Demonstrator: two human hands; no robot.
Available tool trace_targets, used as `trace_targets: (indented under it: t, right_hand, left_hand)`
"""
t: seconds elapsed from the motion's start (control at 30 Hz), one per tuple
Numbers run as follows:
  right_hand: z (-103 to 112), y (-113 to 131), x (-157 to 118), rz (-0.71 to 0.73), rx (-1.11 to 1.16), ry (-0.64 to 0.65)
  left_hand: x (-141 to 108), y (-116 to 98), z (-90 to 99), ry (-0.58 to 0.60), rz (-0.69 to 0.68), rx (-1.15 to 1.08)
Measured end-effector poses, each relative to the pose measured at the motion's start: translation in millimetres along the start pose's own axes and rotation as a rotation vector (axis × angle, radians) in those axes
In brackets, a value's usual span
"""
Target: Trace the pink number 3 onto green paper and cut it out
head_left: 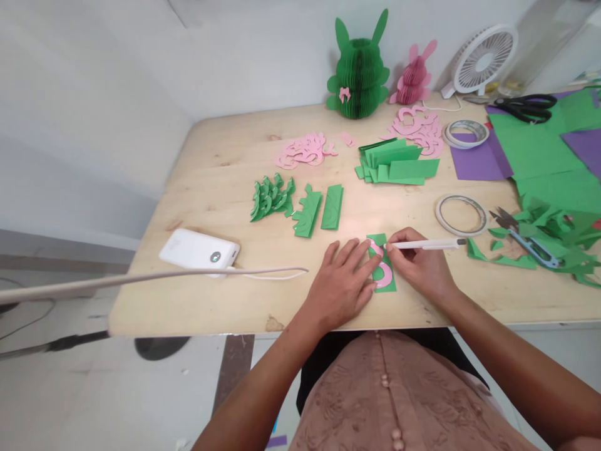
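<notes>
My left hand (340,285) lies flat with its fingers spread, the fingertips pressing a curved pink paper piece (384,275) onto a small green paper strip (389,287). In my right hand (419,266) is a white pen (425,244), pinched between thumb and fingers, its tip at the strip beside the pink piece. Two folded green papers with outlines or cut edges, one scalloped (307,214) and one rectangular (332,207), rest beyond my left hand. Next to them sits a pile of cut green pieces (271,197).
Behind are pink cutouts (305,150), folded green strips (399,164), tape rolls (462,215), green and pink paper figures, and a fan (485,61). Scissors (533,244) and scraps lie right; a power bank (200,252) and cable left.
</notes>
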State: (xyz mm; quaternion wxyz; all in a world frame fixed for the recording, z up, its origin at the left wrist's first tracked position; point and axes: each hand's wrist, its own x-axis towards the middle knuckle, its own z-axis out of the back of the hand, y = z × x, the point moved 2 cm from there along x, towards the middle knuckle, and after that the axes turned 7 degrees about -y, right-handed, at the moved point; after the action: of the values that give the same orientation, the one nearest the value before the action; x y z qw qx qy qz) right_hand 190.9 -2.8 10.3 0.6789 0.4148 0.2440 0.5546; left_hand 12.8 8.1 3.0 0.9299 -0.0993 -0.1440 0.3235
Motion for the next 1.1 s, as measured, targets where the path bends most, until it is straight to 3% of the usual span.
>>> trace_targets:
  t: [1.1]
  right_hand:
    - [6.0,1.8,-6.7,-0.038,-0.037,-0.020]
  left_hand:
    - [-0.2,0.1,-0.3,-0.028,-0.010,0.020]
